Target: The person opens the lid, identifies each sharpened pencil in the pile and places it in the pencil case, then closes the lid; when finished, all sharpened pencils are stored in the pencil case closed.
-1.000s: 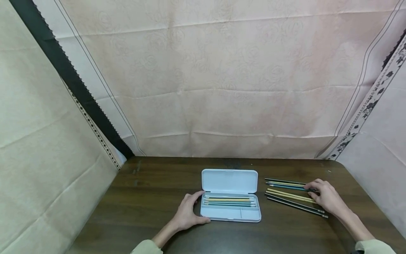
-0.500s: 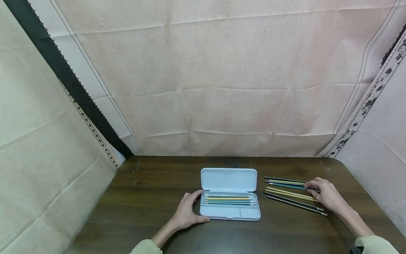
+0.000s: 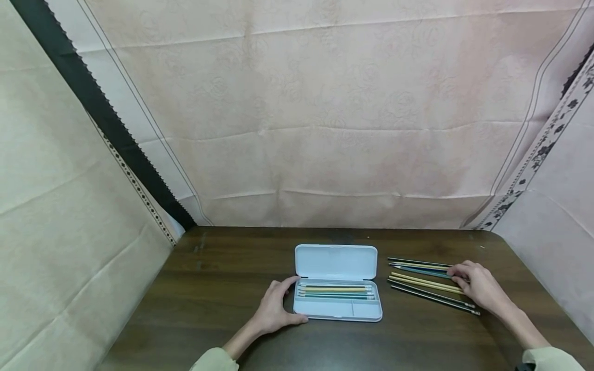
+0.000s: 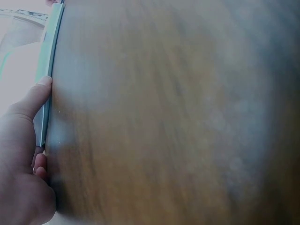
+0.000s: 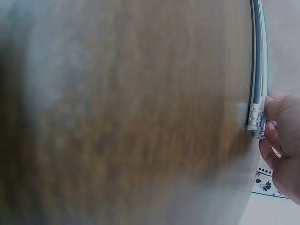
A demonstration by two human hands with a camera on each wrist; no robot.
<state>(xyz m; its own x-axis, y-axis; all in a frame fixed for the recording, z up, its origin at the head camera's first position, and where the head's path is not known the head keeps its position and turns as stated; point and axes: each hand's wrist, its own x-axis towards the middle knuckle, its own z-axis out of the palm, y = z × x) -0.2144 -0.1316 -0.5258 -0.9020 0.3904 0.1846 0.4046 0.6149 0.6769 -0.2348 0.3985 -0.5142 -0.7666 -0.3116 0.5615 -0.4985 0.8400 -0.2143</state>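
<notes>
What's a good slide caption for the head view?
The left hand grips an open pencil case while the right hand pinches a blue pencil.

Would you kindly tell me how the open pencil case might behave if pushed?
Lying flat and low, the case would probably slide rather than tip; the pencils inside may shift, and its open lid might flap.

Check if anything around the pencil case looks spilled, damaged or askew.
Nothing spilled or damaged stands out. The open pencil case sits straight; the loose pencils to its right lie at slight slants, which looks ordinary.
</notes>
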